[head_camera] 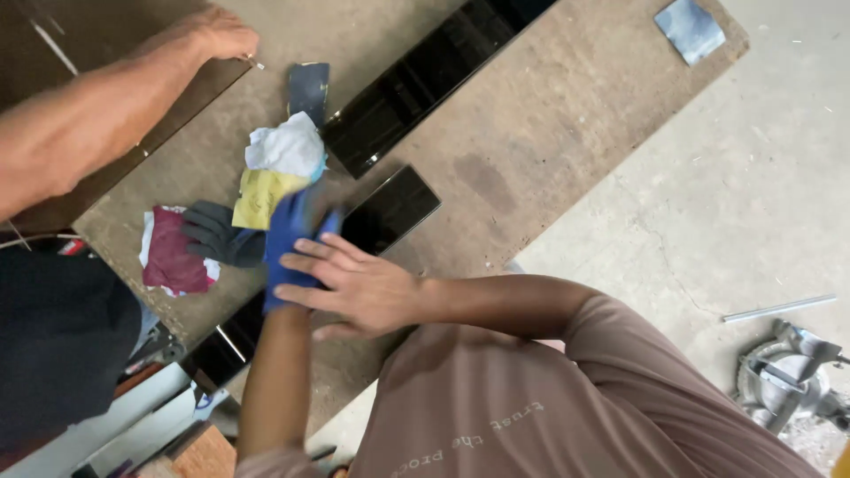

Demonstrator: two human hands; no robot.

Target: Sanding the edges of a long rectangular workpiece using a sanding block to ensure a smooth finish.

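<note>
In the middle of the frame the person's left hand (292, 252) wears a blue glove (285, 232), blurred, and the bare right hand (359, 285) lies across it with fingers spread flat, its grip released and touching the glove's cuff. Whether the gloved left hand's grip is clenched or released cannot be told through the blur. Both hands are over a brown desk (531, 115). Just above the glove sits a pile of rags (285, 150), white over yellow, and left of it lies a dark grey glove (217, 235) beside a dark red cloth (173, 257). A glossy black panel (390, 210) lies just right of the hands, and a longer black panel (425, 75) runs toward the top. In the upper left another person's bare arm (97, 111) reaches across. A grey sanding sheet (691, 28) lies at the upper right.
</note>
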